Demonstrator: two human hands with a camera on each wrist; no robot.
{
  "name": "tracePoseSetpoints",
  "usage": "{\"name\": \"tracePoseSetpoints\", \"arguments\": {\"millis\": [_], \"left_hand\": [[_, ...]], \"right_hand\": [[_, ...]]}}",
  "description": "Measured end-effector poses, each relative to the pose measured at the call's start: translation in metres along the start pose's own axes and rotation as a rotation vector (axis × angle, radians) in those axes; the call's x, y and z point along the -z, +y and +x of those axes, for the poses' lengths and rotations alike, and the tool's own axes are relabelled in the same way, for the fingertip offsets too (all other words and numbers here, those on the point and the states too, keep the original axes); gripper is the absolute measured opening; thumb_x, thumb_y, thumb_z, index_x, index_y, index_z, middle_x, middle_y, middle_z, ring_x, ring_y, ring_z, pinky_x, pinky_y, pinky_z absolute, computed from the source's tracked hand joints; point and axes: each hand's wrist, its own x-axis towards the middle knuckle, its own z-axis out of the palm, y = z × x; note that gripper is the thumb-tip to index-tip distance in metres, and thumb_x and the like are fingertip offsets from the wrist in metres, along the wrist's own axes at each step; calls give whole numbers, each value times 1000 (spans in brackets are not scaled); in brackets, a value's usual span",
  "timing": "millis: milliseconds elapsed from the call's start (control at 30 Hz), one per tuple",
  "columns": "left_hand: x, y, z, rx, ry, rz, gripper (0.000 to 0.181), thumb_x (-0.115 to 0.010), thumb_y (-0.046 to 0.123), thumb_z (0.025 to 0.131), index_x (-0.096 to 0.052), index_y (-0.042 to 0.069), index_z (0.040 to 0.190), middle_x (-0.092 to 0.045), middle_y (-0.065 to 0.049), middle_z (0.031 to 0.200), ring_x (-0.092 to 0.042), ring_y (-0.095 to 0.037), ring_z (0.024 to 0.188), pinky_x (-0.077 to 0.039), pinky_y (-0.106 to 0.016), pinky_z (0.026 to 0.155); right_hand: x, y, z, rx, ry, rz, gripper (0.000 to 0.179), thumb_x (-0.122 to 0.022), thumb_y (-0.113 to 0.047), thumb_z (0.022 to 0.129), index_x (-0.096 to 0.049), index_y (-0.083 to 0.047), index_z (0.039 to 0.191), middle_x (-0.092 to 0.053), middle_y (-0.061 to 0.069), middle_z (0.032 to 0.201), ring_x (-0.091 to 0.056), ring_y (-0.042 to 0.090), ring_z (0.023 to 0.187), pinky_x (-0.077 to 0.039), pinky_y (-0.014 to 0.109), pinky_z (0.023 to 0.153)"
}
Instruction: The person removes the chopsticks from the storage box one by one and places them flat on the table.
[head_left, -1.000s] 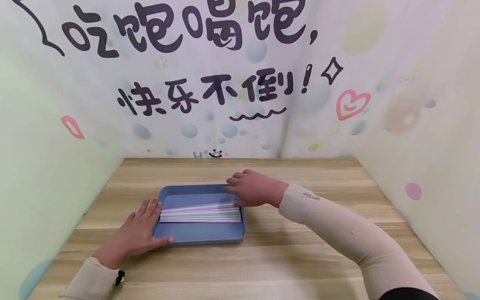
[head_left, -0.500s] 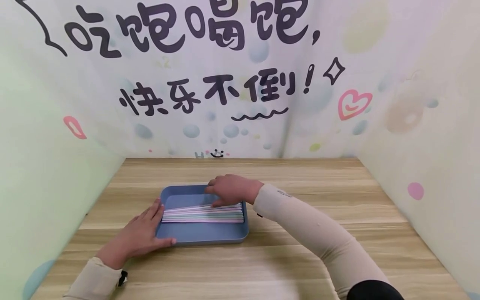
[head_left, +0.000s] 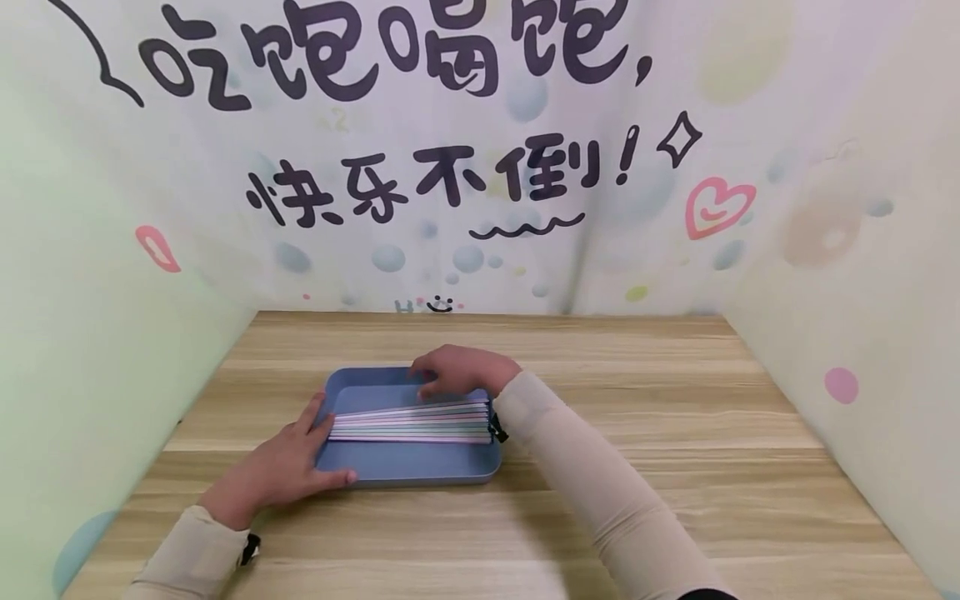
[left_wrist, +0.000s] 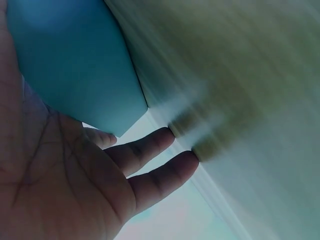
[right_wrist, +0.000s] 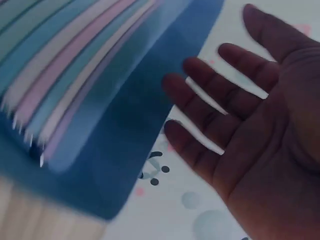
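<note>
1. Currently left hand (head_left: 288, 460): fingers spread against left end of blue tray (head_left: 412, 467), gripping nothing.
2. Right hand (head_left: 463, 370): fingers loosely extended, empty, over tray's far side.
3. Pastel sticks (head_left: 412, 424) lie lengthwise inside tray.

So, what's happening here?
Someone's left hand rests against the left end of a blue tray on a wood-grain table. Their right hand is at the tray's far side, holding nothing. Thin pastel strips lie side by side in the tray.
</note>
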Motion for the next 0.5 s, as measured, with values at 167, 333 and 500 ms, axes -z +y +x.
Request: {"name": "tracePoseSetpoints", "arguments": {"millis": [167,333,500], "left_hand": [[-1,-2,1,4,0,2,105,-62,72,83,-43,-14,141,-13,-34,157,-41,-56,129,-42,-60,98],[0,0,2,14,-11,-1,106,-61,72,83,-43,-14,142,-12,-33,158,-39,-57,130,-41,-61,98],[1,1,2,18,-33,-12,105,-61,71,84,-40,-13,144,-10,-33,158,-38,-57,130,-41,-61,98]], "right_hand": [[-8,4,6,-12,36,88,36,-67,-26,97,-64,-12,129,-63,-3,107,-55,12,95,-45,28,86],[-25,10,14,23,89,182,27,-66,-22,98,-67,-12,122,-63,-5,103,-56,11,92,-46,25,82],[-43,12,18,29,159,273,21,-66,-20,97,-69,-14,117,-63,-7,97,-57,10,87,-47,24,77]]}}
